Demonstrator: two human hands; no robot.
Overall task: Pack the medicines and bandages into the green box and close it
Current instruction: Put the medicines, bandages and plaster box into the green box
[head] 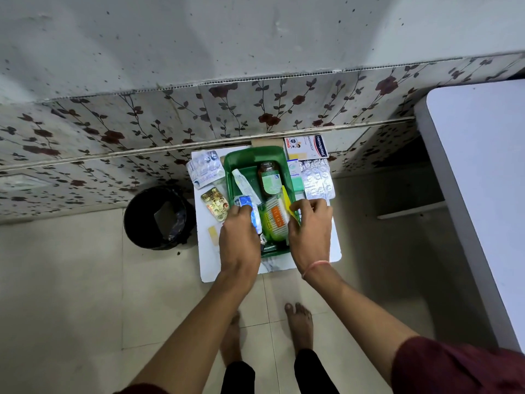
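The green box (241, 160) stands open on a small white table (335, 248). Inside lie a brown syrup bottle (268, 177), a white tube (245, 186) and a pack of cotton buds (274, 220). My left hand (238, 240) grips a blue-and-white packet (250, 207) at the box's left wall. My right hand (311, 228) pinches a flat yellow packet (288, 204) at the right wall. Outside the box lie silver blister strips (206, 167) and a gold strip (216, 204) to the left, and a Hansaplast box (306, 146), a teal carton (295, 173) and a silver strip (316, 179) to the right.
A black waste bin (159, 217) stands on the floor left of the table. A floral-papered wall ledge (199, 143) runs behind it. A large white surface (480, 177) fills the right side. My bare feet (298, 325) are on the tiled floor below.
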